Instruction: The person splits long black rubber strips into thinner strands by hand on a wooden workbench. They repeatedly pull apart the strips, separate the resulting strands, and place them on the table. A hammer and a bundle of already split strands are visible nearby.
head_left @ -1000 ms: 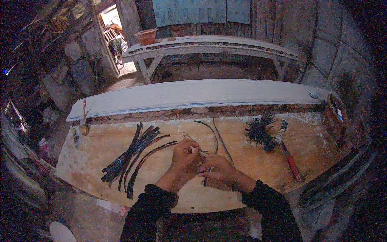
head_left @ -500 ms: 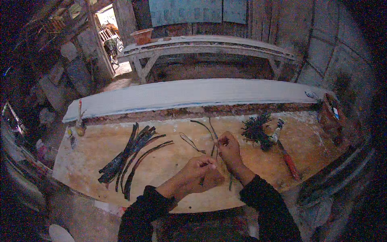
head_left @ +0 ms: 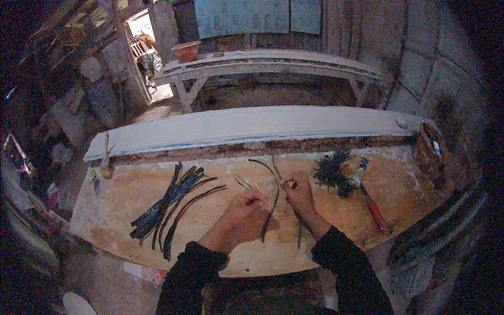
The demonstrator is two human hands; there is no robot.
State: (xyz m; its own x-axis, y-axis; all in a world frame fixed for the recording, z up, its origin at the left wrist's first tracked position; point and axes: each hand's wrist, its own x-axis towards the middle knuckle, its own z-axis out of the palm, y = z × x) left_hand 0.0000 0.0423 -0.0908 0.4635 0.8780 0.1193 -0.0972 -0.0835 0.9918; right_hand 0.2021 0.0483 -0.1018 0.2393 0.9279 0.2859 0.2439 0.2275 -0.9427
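Note:
Two thin dark strips lie upright in the middle of the board. The curved strip bends down past my fingers, and the straighter strip passes beneath my right hand. My right hand is closed in a pinch at the straighter strip. Over the board to its left is my left hand, smeared by motion, so its grip is unclear; it partly covers a thin pale loop. A bundle of broad black strips rests farther left, with several loose curved strips beside it.
Right of my hands sit a dark frayed bunch and a hammer with a red handle. A brown container stands at the right end. A raised white ledge runs along the back; beyond it, a bench holds a reddish pot.
My left hand has moved left and a little up, away from my right hand, uncovering the lower part of the curved strip and covering part of the loop. My right hand has barely moved.

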